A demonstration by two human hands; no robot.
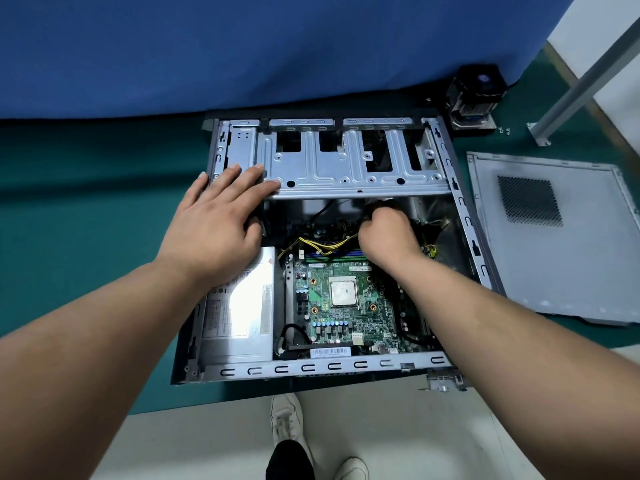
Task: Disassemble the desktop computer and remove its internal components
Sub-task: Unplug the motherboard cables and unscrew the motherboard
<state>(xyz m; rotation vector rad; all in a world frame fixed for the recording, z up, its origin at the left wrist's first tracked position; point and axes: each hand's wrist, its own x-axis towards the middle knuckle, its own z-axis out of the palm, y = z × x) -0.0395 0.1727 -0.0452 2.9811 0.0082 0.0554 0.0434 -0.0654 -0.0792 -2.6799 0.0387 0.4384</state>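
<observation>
Left hand (214, 216) flat on drive cage (346, 168), right hand (384, 233) fingers curled (perhaps gripping cables (325, 245)), labels unreadable.

Bright, even light; edges warped

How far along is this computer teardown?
Done: the side panel lies off, and the cooler sits outside. In hand: the right hand grips black cabling; the left hand steadies the drive cage. Left: motherboard, power supply.
</observation>
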